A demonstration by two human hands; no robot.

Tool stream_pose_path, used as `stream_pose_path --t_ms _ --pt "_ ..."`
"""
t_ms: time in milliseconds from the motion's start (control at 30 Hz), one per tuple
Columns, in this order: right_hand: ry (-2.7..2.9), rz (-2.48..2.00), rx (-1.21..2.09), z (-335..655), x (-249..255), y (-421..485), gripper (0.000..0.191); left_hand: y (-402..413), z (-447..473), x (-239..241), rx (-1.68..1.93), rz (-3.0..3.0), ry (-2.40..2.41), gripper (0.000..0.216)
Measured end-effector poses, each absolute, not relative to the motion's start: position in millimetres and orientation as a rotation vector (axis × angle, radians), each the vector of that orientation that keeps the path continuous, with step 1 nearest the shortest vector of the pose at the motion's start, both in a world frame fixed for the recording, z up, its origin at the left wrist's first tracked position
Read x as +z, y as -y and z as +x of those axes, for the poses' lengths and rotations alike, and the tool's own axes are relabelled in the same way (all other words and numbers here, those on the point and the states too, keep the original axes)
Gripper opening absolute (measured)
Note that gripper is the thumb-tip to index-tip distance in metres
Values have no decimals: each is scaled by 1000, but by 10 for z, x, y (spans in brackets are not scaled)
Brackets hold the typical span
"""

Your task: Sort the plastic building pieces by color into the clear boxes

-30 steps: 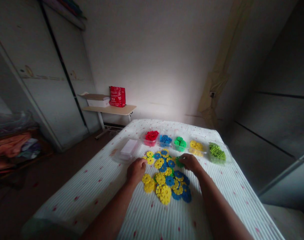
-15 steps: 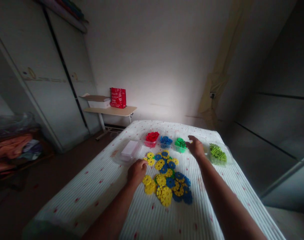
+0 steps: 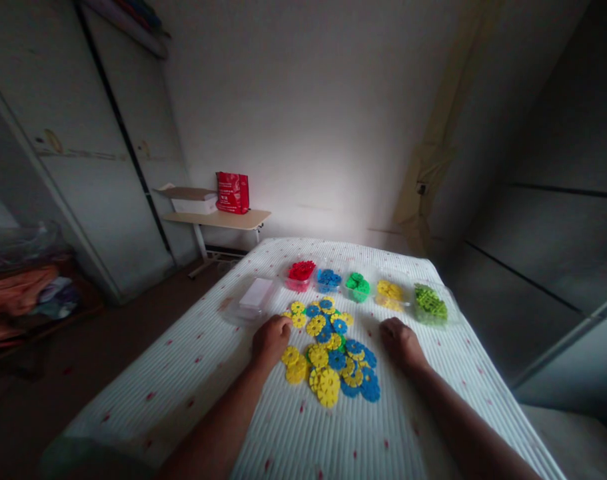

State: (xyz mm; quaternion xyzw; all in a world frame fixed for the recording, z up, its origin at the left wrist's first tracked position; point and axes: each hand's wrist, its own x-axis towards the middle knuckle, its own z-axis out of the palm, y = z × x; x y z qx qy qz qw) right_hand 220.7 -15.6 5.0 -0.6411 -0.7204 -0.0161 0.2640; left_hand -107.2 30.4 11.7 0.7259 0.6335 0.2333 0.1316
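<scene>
Yellow and blue notched plastic discs (image 3: 328, 387), with a few green ones, lie joined and overlapping in a cluster on the white ribbed bed cover (image 3: 193, 407). My left hand (image 3: 272, 340) is closed at the cluster's left side, by small yellow discs (image 3: 298, 319). Whether its fingers hold anything is hidden. To the right of the cluster, my right hand (image 3: 400, 343) is low over the cover with its fingers curled. What they hold, if anything, cannot be seen. Just beyond it stands a clear tub of yellow discs (image 3: 390, 293).
Along the far side stand clear tubs of red (image 3: 302, 273), blue (image 3: 328, 280), green (image 3: 358, 285) and lime-green pieces (image 3: 430, 303). A clear container with a white block (image 3: 257, 293) lies at left. Behind, a small table (image 3: 233, 220) bears a red bag (image 3: 232, 193).
My right hand has come back from the tubs toward me, down beside the cluster, uncovering the tub of yellow discs. My left hand has stayed nearly in place. The view has shifted slightly.
</scene>
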Motion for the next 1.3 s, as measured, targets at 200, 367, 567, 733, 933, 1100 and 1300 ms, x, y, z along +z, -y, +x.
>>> stream_pose_path --t_ms 200,367,567,733,933,1100,1300 --pt "1980 -1847 -115 2099 88 171 28 -288 -1065 119 709 2125 -1828 25" --pt "1978 -1861 -164 2083 68 178 27 -270 -1055 110 721 2201 -1796 25" --pt "1987 -1854 -193 2087 39 170 26 -272 -909 307 744 2550 -1661 22" --pt "1981 -1876 -196 2090 28 170 26 -451 -713 493 592 2588 -1610 25" --pt "1963 -1850 -191 2085 34 167 27 -630 -550 473 435 2565 -1675 20" --pt "1975 -1858 -182 2076 57 175 25 -674 -531 405 414 2532 -1704 20" --pt "1954 -1846 -188 2082 43 172 23 -713 -560 395 395 2484 -1694 26"
